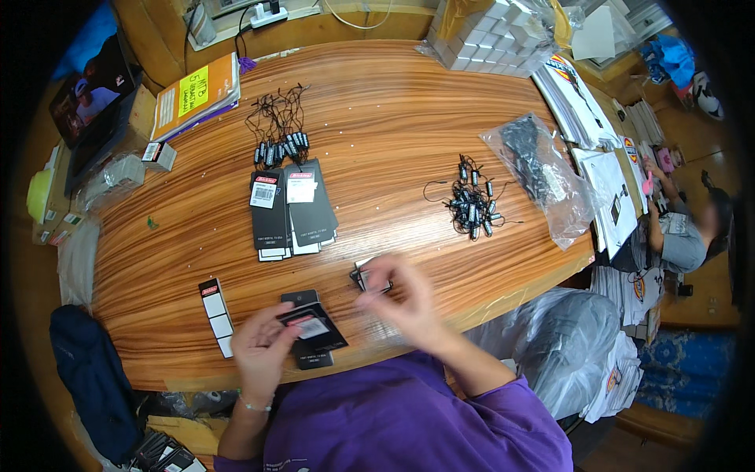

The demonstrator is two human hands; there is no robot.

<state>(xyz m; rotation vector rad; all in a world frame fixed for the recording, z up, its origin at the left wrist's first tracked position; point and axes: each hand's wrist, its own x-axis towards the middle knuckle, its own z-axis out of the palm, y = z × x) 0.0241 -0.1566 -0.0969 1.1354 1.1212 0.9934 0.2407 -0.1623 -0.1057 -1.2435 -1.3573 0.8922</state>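
My left hand [266, 342] is closed on a black hang tag [321, 330] with a white and red sticker, pinching its left edge between thumb and fingers. Under it, another black tag [314, 359] lies on the table. To the right hovers my right hand [407, 305], fingers curled and smeared by motion; whether they hold anything does not show. Just behind its fingertips is a small stack of dark and white cards [359, 277], partly covered. A strip of white stickers with a red top [215, 315] lies left of my left hand.
Farther back lie stacked black hang tags [313, 212] and a bunch of black tag strings [281, 148]. A second string pile [474, 206] and a clear plastic bag [550, 185] are at right. White boxes [495, 39] stand at the back. Another person [683, 240] sits far right.
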